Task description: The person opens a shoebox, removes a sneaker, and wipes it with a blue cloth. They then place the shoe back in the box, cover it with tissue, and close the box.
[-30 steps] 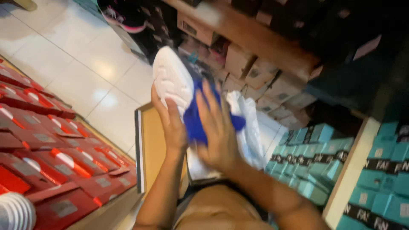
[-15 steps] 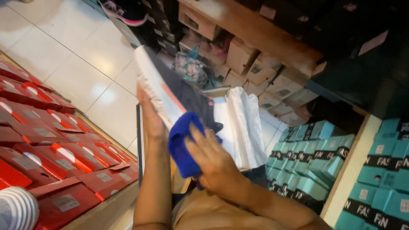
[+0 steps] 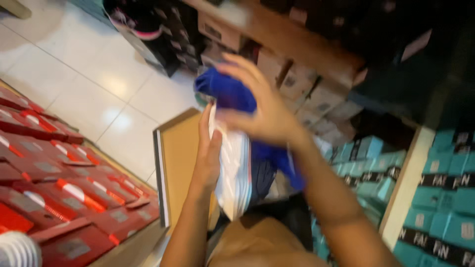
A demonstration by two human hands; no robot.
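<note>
Bright light glares on the white floor tiles [image 3: 94, 84], the upper shelves [image 3: 396, 44] stay dark, and strong motion blur smears everything.

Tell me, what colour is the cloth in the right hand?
The cloth is deep blue, seen in the head view, gripped by the right hand.
</note>
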